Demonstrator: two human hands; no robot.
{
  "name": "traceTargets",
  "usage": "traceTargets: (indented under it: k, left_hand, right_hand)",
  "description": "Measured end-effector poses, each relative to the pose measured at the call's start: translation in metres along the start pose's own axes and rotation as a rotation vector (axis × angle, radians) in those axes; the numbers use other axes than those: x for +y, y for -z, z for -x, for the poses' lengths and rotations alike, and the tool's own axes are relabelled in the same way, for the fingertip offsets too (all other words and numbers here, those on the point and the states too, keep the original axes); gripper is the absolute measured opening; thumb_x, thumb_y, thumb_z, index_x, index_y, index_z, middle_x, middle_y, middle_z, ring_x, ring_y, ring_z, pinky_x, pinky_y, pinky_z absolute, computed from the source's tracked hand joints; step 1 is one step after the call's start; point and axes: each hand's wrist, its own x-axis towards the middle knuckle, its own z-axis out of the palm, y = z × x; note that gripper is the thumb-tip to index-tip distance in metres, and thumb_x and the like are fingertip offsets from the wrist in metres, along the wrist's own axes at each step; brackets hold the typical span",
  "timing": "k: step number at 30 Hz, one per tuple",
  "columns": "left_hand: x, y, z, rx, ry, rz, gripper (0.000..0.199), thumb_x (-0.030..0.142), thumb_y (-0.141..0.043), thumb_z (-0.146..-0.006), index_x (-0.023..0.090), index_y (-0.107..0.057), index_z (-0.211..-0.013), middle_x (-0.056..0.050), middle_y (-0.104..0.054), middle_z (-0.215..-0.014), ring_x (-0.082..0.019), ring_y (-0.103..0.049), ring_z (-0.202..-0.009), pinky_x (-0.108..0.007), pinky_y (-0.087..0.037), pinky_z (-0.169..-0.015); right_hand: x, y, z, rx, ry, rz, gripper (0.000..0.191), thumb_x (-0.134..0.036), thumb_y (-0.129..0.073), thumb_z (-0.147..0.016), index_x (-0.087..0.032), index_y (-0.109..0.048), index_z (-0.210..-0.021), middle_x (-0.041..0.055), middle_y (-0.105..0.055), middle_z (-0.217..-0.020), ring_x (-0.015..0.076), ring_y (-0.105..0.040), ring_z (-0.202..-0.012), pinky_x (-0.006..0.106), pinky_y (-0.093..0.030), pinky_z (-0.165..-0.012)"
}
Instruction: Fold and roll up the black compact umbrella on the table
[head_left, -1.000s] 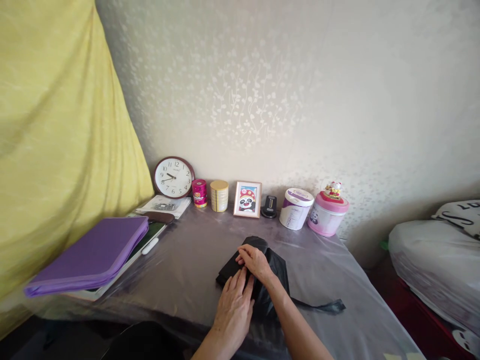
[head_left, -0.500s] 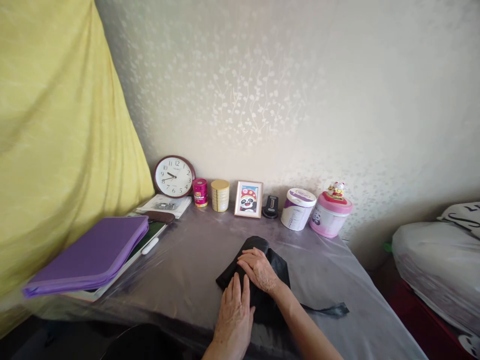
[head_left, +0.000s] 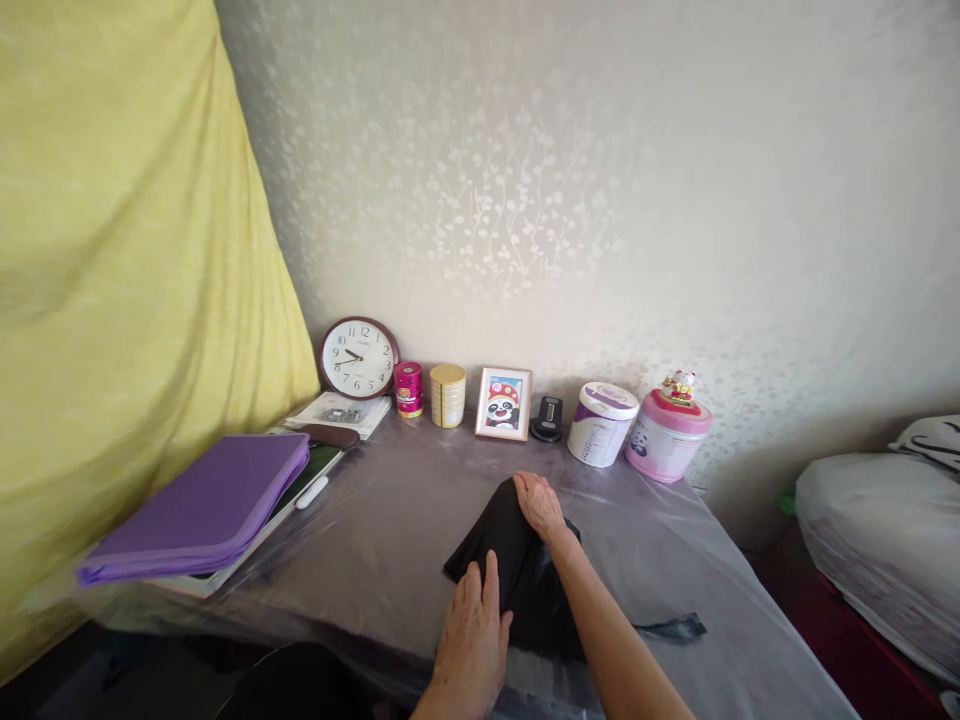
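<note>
A black cloth-like item [head_left: 517, 565] lies folded on the table near its front edge, with a strap reaching out to the right. My left hand [head_left: 474, 625] rests on its lower left part, palm down, fingers apart. At its upper end is my right hand [head_left: 538, 503], with the fingers close together and curved over the top edge of the black material. Part of the item is hidden under my right forearm.
Along the wall stand a clock [head_left: 360, 358], a pink can [head_left: 409, 390], a yellow-lidded can [head_left: 448, 396], a panda picture frame [head_left: 503, 404], a black device [head_left: 549, 419] and two tubs [head_left: 602, 425]. Purple folder [head_left: 202, 505] at left; wrapped bundle [head_left: 885, 540] at right.
My right hand has moved up and slightly right to the item's top edge. The black material there now looks more spread out. My left hand has stayed nearly in place; the view has shifted slightly.
</note>
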Motion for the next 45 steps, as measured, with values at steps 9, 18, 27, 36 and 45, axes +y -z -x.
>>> traceTargets:
  k: [9, 18, 27, 36, 45]
  left_hand:
    - [-0.001, 0.0, 0.001, 0.096, -0.009, -0.029, 0.052, 0.015, -0.039, -0.086, 0.011, -0.027, -0.137, -0.017, -0.05, -0.123, -0.024, -0.052, -0.109, -0.034, -0.044, -0.089]
    - [-0.002, 0.003, 0.002, 0.108, -0.033, 0.004, 0.05, 0.017, -0.034, -0.088, 0.01, -0.027, -0.137, -0.017, -0.05, -0.122, -0.023, -0.053, -0.105, -0.035, -0.045, -0.088]
    - [-0.004, 0.002, 0.002, 0.109, -0.036, 0.038, 0.052, 0.023, -0.034, -0.089, 0.009, -0.024, -0.138, -0.018, -0.048, -0.122, -0.024, -0.051, -0.107, -0.035, -0.044, -0.088]
    - [-0.01, 0.026, 0.007, -0.075, -0.085, 0.147, 0.076, 0.023, -0.044, -0.077, 0.009, -0.006, -0.141, -0.018, -0.036, -0.135, -0.027, -0.04, -0.12, -0.036, -0.035, -0.098]
    - [-0.01, 0.028, 0.006, -0.158, -0.05, 0.149, 0.08, 0.011, -0.043, -0.073, 0.011, -0.001, -0.141, -0.016, -0.03, -0.139, -0.025, -0.034, -0.125, -0.034, -0.029, -0.101]
  right_hand:
    - [0.061, 0.048, 0.066, 0.132, -0.341, -0.068, 0.035, -0.034, -0.036, -0.084, -0.015, -0.061, -0.097, 0.0121, -0.067, -0.098, 0.0238, -0.061, -0.096, 0.034, -0.044, -0.085]
    - [0.054, 0.049, 0.106, -0.02, -0.583, -0.588, 0.031, -0.042, -0.045, -0.077, -0.018, -0.06, -0.089, 0.004, -0.063, -0.075, 0.0165, -0.062, -0.066, 0.023, -0.049, -0.049]
    - [0.041, 0.045, 0.107, 0.0, -0.674, -0.565, 0.053, -0.05, -0.053, -0.072, -0.013, -0.055, -0.109, 0.0091, -0.067, -0.088, 0.0202, -0.064, -0.068, 0.027, -0.049, -0.046]
    - [0.046, 0.038, 0.112, 0.089, -0.509, -0.791, 0.046, -0.051, -0.061, -0.063, -0.014, -0.067, -0.091, 0.0048, -0.069, -0.067, 0.0238, -0.065, -0.067, 0.031, -0.051, -0.056]
    - [0.009, 0.054, 0.096, -0.002, -0.431, -0.947, 0.034, -0.046, -0.063, -0.067, -0.016, -0.062, -0.082, -0.0001, -0.063, -0.063, 0.0152, -0.059, -0.057, 0.025, -0.048, -0.051]
